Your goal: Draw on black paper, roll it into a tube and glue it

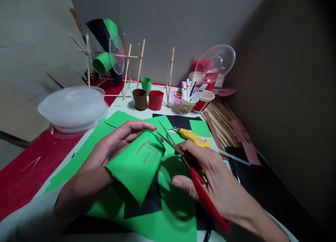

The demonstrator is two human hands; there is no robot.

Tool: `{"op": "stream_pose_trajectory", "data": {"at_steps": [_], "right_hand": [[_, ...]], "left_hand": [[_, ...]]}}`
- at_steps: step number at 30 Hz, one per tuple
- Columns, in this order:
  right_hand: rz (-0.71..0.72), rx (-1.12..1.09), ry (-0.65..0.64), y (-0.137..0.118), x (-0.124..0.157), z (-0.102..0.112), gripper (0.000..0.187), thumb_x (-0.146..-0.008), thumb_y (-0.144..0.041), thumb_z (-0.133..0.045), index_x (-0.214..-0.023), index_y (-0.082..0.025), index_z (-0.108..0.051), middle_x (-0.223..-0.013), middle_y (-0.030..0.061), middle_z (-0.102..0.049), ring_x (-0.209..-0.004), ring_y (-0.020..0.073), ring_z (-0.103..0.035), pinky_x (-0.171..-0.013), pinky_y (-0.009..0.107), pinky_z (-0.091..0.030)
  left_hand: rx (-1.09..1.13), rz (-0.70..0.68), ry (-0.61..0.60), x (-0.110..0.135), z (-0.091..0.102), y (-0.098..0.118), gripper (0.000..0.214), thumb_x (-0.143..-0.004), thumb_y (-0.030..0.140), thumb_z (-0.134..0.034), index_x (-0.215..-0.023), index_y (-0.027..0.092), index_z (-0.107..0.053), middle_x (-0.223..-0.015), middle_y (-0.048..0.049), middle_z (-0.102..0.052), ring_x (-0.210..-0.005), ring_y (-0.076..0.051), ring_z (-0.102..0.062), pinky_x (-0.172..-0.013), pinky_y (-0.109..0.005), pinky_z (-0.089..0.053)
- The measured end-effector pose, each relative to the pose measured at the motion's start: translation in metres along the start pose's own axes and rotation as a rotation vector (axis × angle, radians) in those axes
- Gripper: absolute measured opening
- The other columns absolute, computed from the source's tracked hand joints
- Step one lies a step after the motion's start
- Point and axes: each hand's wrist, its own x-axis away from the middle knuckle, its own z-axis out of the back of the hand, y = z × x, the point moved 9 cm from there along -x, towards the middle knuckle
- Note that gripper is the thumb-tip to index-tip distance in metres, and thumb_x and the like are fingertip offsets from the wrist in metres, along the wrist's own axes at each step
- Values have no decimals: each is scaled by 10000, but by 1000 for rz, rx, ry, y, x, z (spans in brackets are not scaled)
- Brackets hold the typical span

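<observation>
My left hand [115,142] is wrapped round a green paper cone [139,165], tilted with its wide end toward me. Red-brown marker lines are drawn on its side. In my right hand [204,168] is a pair of scissors [201,193] with red handles. Their blades are spread apart, and the tips lie close to the cone's narrow end; I cannot tell if they touch it. Beneath both hands are green paper sheets [181,214] and a black paper piece [147,200]. Just beyond the scissors lies a yellow hot glue gun [194,137] with a glue stick in it.
Brown [140,99], red [156,100] and green paper cups [146,85] stand at the back. Beside them are a stick frame [170,74] and a cup of markers [187,105]. Clear plastic lids [72,105] are stacked at left. Wooden sticks [225,119] lie at right.
</observation>
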Motion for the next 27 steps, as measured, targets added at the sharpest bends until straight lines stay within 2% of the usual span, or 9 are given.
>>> {"op": "stream_pose_trajectory", "data": {"at_steps": [3,6,8,12,15,17,19,24,27], "right_hand": [[6,32,-23,1,2,-6,390,-902,-571,-688,-969,-217,-538,-844,-16,-592,-717,171,-558,-650,298,-424],[-1,69,-26,4,5,-10,447,-891,-622,-680,-996,-215,-529,-869,-4,-579,-748,187,-550,-650,306,-409],[4,75,-27,5,6,-12,459,-893,-630,-672,-1022,-214,-527,-882,-1,-576,-754,190,-544,-652,307,-404],[27,59,5,3,5,-10,445,-895,-614,-678,-1002,-213,-518,-868,-2,-568,-771,194,-543,-650,299,-389],[44,49,25,2,3,-9,430,-899,-601,-679,-962,-211,-510,-834,-10,-549,-753,185,-530,-635,288,-371],[50,50,29,2,2,-9,418,-902,-585,-685,-948,-209,-509,-814,-18,-537,-726,172,-512,-625,281,-361],[56,53,38,1,2,-8,407,-904,-572,-689,-915,-209,-505,-787,-28,-520,-698,157,-489,-613,272,-348],[48,18,58,0,3,-6,373,-909,-537,-694,-864,-201,-537,-718,-49,-480,-623,127,-431,-580,259,-327],[46,-7,67,-2,3,-4,325,-896,-474,-727,-856,-198,-561,-673,-64,-461,-579,113,-402,-560,250,-320]], "left_hand": [[31,55,-28,2,-1,-9,343,-883,349,-715,-1221,396,-678,-1234,51,-726,-1157,-226,-709,-929,-233,-589],[42,119,-15,8,-1,-15,397,-875,303,-706,-1257,399,-651,-1310,51,-677,-1254,-244,-650,-1031,-283,-549],[35,150,2,11,-3,-16,467,-831,304,-761,-1268,409,-632,-1351,51,-646,-1299,-253,-614,-1062,-295,-530],[15,157,-9,14,-9,-15,664,-706,329,-893,-1284,472,-599,-1388,90,-617,-1320,-214,-594,-1030,-196,-515],[10,156,13,14,-7,-18,530,-795,360,-821,-1274,468,-620,-1376,85,-632,-1292,-193,-617,-1006,-173,-519],[5,133,35,13,-4,-18,426,-851,380,-757,-1256,456,-646,-1348,72,-653,-1264,-197,-640,-996,-190,-535],[-2,114,52,12,-2,-18,415,-845,389,-758,-1245,442,-661,-1336,58,-664,-1260,-217,-648,-1002,-222,-546],[-12,108,42,11,-4,-19,519,-798,373,-797,-1292,388,-639,-1355,7,-666,-1256,-286,-655,-1034,-337,-561],[14,61,-20,9,-7,-16,659,-698,336,-864,-1310,406,-631,-1423,22,-630,-1311,-337,-613,-1077,-396,-542]]}}
